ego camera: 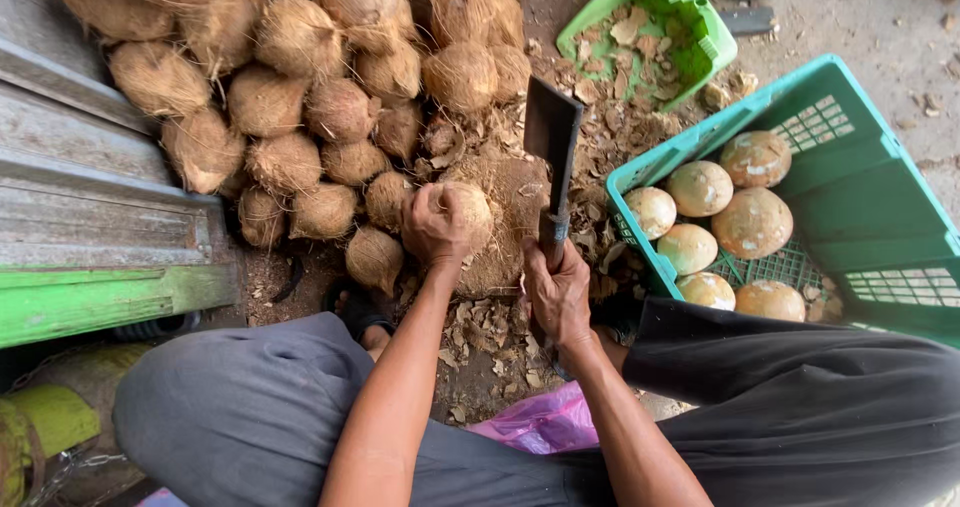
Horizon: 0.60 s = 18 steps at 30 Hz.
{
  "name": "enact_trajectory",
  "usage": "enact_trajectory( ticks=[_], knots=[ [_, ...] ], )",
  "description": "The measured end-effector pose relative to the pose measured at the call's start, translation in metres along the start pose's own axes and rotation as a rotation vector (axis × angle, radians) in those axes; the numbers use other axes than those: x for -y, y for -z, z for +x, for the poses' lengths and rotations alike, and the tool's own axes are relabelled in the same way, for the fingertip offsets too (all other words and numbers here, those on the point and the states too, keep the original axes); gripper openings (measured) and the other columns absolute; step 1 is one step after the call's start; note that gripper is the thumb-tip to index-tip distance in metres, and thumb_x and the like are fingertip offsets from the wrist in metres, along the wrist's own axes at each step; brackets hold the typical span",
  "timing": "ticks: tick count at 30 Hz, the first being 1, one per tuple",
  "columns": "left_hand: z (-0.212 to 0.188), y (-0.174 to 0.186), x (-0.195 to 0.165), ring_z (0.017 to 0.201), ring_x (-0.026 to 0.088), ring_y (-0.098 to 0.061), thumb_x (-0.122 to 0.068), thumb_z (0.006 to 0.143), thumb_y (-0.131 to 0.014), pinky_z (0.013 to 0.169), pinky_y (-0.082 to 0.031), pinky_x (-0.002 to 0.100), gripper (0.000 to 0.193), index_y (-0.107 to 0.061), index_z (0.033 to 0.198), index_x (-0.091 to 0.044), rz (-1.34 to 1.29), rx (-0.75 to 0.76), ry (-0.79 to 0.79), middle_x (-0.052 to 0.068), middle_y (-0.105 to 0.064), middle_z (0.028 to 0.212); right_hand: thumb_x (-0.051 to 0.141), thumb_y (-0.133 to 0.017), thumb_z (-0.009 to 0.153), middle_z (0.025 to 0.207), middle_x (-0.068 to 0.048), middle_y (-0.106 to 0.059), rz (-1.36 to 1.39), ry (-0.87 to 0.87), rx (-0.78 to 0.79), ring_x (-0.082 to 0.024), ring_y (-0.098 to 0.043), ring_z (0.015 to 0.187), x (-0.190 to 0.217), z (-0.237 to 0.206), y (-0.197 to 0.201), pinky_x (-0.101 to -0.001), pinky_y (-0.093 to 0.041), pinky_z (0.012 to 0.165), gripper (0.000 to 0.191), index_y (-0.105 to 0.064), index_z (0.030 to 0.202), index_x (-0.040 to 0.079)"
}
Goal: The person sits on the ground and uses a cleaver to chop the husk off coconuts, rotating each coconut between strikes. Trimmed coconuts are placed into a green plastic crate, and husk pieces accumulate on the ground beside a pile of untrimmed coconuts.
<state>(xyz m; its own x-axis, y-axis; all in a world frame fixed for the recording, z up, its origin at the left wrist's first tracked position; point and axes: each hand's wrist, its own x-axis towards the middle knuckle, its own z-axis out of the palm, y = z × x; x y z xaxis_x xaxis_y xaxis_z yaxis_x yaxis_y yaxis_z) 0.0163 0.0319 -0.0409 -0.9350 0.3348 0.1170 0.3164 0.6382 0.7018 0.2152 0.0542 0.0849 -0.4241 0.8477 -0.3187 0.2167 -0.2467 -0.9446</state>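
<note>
My left hand (432, 225) grips a brown fibrous coconut (472, 214) and holds it on a worn wooden chopping block (505, 227). My right hand (556, 289) is closed around the handle of a dark broad-bladed cleaver (551, 137), whose blade stands raised just right of the coconut. Both forearms reach out over my grey-trousered knees.
A large pile of unpeeled coconuts (300, 77) lies at the upper left beside a grey and green wooden bench (90, 217). A teal crate (860, 197) on the right holds several peeled pale coconuts (750, 222). A green basket (650, 27) of husk scraps sits behind. Shell chips cover the ground.
</note>
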Motion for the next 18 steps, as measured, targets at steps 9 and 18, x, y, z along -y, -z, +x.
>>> enact_trajectory(
  ticks=[9,18],
  knots=[
    [-0.005,-0.002,0.000,0.104,0.026,-0.062,-0.064,0.092,-0.057,0.094,-0.044,0.047,0.046,-0.071,0.100,-0.021,0.052,-0.020,-0.077,0.006,-0.067,0.104,0.041,-0.059,0.103,0.063,-0.005,-0.054,-0.482,-0.110,0.167,-0.017,-0.047,0.054,-0.017,0.006,-0.006,-0.0408,-0.042,0.051,0.039,-0.060,0.091,0.004],
    [-0.004,0.004,-0.001,0.096,0.025,-0.060,-0.053,0.093,-0.056,0.084,-0.048,0.043,0.040,-0.069,0.105,-0.017,0.043,0.084,-0.043,0.007,-0.064,0.102,0.035,-0.062,0.103,0.066,-0.007,-0.051,-0.347,0.106,0.112,-0.016,-0.045,0.059,-0.031,0.011,-0.001,-0.0382,-0.042,0.055,0.036,-0.062,0.096,0.001]
  ],
)
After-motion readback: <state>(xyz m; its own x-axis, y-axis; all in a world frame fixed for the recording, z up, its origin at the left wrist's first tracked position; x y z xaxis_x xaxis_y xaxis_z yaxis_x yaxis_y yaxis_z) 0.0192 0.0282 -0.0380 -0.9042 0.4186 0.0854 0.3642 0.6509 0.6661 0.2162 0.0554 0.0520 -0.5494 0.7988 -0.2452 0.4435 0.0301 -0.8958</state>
